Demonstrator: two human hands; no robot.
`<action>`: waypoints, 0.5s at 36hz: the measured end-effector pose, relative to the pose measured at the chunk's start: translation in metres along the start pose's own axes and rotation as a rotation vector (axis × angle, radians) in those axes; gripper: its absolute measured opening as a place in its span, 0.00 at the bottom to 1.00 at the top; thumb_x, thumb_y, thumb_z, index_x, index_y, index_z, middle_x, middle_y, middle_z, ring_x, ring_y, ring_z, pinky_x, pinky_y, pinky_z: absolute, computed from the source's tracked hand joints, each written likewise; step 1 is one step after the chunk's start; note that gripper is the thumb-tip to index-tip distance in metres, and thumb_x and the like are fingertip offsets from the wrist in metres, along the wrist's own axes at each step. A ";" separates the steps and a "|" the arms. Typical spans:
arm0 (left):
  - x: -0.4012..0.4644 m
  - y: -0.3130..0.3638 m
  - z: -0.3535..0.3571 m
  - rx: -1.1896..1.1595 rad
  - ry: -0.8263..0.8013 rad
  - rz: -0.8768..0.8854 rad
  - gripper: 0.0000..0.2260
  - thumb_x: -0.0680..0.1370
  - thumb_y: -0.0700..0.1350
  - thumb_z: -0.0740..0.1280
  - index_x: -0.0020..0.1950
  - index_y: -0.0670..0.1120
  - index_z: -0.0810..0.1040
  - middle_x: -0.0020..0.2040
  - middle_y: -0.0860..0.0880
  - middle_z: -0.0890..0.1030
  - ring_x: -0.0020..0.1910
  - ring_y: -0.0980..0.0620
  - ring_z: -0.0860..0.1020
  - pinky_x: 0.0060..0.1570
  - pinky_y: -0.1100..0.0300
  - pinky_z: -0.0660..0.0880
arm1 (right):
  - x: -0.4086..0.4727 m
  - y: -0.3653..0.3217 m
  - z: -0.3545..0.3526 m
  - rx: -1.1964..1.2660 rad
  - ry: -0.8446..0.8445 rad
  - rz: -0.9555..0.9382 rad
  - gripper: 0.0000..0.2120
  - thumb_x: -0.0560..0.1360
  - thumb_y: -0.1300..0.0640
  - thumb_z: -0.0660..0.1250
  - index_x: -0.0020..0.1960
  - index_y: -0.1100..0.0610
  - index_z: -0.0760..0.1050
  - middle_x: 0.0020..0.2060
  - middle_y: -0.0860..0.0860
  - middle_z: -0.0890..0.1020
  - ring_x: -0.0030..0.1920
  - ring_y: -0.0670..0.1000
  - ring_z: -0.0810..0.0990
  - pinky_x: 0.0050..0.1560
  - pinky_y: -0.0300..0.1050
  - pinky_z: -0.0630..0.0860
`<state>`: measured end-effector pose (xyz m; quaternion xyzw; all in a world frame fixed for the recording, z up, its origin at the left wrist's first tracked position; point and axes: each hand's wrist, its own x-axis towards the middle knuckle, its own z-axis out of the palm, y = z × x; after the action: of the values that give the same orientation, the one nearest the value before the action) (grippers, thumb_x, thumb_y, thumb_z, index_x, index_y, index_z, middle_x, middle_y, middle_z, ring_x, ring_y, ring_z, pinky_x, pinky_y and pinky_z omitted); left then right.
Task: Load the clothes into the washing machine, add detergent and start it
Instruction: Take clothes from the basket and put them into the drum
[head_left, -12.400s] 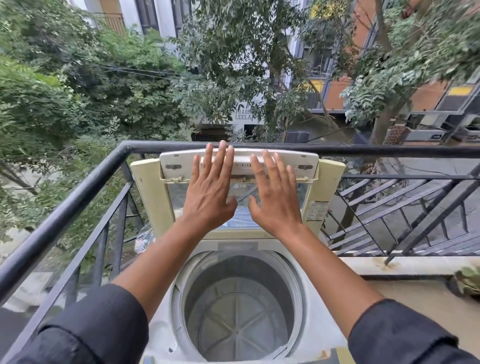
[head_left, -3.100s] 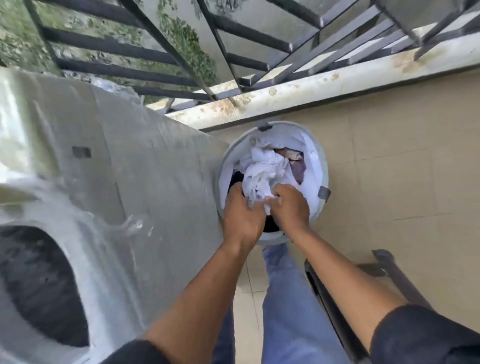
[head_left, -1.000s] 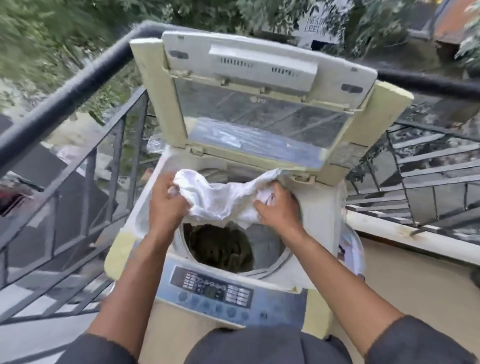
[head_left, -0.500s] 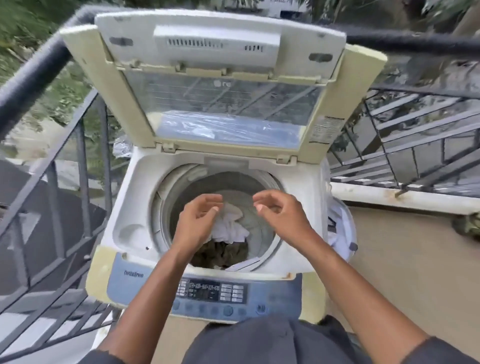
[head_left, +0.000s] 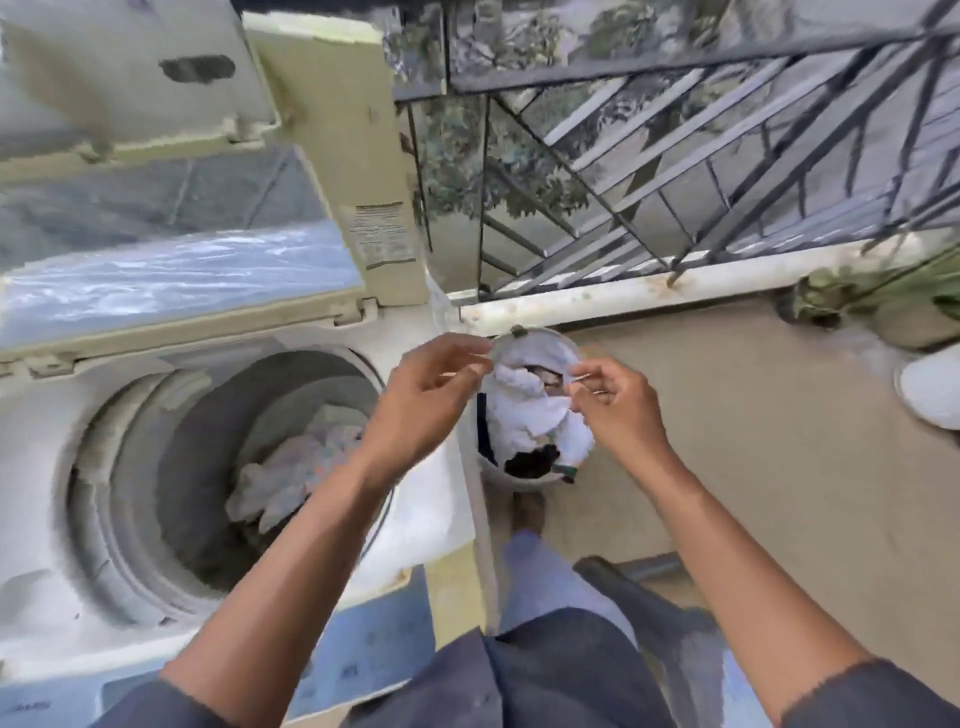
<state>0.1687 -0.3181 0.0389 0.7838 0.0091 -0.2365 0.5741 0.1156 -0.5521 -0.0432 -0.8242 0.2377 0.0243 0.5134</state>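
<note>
Pale clothes (head_left: 291, 473) lay in the washing machine (head_left: 47, 467) drum at lower left, more clothes filling the bucket (head_left: 519, 480) at centre. Above it, the left hand (head_left: 431, 395) and right hand (head_left: 618, 405) hovered empty, fingers loosely curled apart. A railing (head_left: 675, 171) crossed the upper right.

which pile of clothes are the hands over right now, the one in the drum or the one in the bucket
The bucket pile, beside the machine on the floor. Both hands hover above it, while the drum pile lies off to the left.
</note>
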 end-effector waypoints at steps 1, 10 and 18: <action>0.010 0.002 0.014 0.001 -0.009 -0.018 0.09 0.79 0.48 0.67 0.57 0.57 0.83 0.53 0.55 0.87 0.53 0.53 0.84 0.56 0.53 0.79 | 0.010 0.013 -0.004 -0.028 -0.021 0.019 0.15 0.73 0.57 0.70 0.46 0.35 0.81 0.45 0.43 0.86 0.46 0.50 0.86 0.51 0.56 0.84; 0.112 -0.049 0.133 0.053 -0.010 -0.379 0.13 0.80 0.45 0.67 0.64 0.51 0.82 0.62 0.48 0.84 0.64 0.46 0.81 0.68 0.44 0.76 | 0.094 0.124 0.007 -0.258 -0.252 0.241 0.12 0.74 0.57 0.67 0.55 0.46 0.81 0.49 0.46 0.86 0.51 0.50 0.84 0.57 0.47 0.79; 0.170 -0.153 0.195 0.119 0.060 -0.679 0.22 0.74 0.50 0.65 0.68 0.50 0.81 0.67 0.48 0.83 0.67 0.46 0.79 0.69 0.46 0.75 | 0.160 0.235 0.057 -0.443 -0.465 0.261 0.15 0.78 0.58 0.64 0.64 0.52 0.78 0.54 0.52 0.84 0.59 0.57 0.80 0.60 0.51 0.78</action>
<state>0.2053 -0.4862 -0.2078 0.7748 0.2723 -0.3911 0.4154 0.1710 -0.6466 -0.3117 -0.8509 0.2065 0.3279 0.3548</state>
